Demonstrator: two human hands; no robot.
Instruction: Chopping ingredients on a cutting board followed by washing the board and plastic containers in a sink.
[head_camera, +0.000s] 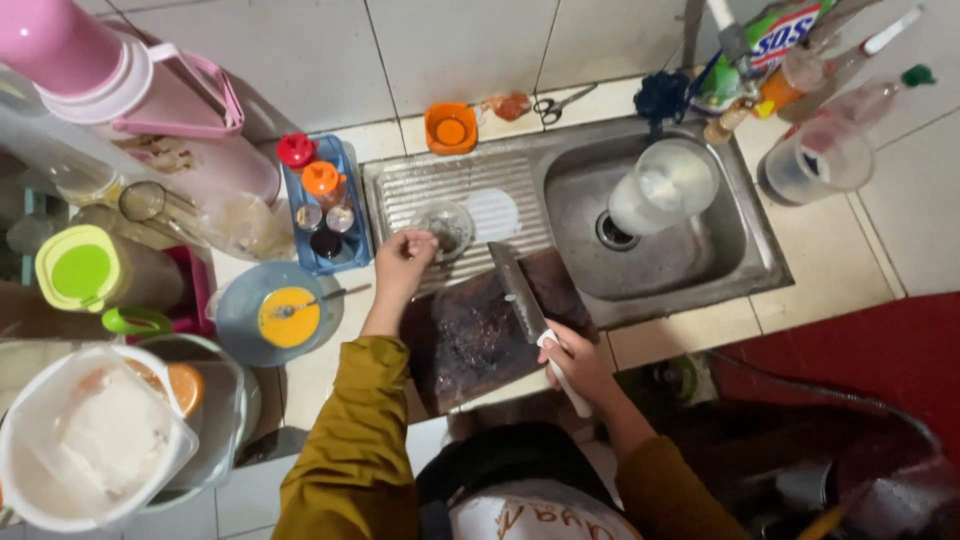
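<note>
My right hand (575, 360) grips the white handle of a kitchen knife (518, 290), its blade lying across a dark wooden cutting board (470, 345) at the sink's front edge. My left hand (402, 262) reaches forward, fingers pinched together at the rim of a small clear glass bowl (445, 225) on the ribbed steel drainboard (420, 190). I cannot tell what the fingers hold. Both sleeves are mustard yellow.
A blue bowl with yellow liquid and a spoon (285, 315) sits left of the board. A blue tray of small bottles (322, 205), an orange cup (450, 128), scissors (560, 103) and a white pitcher (665, 185) in the sink basin (690, 260) surround it. Containers crowd the left.
</note>
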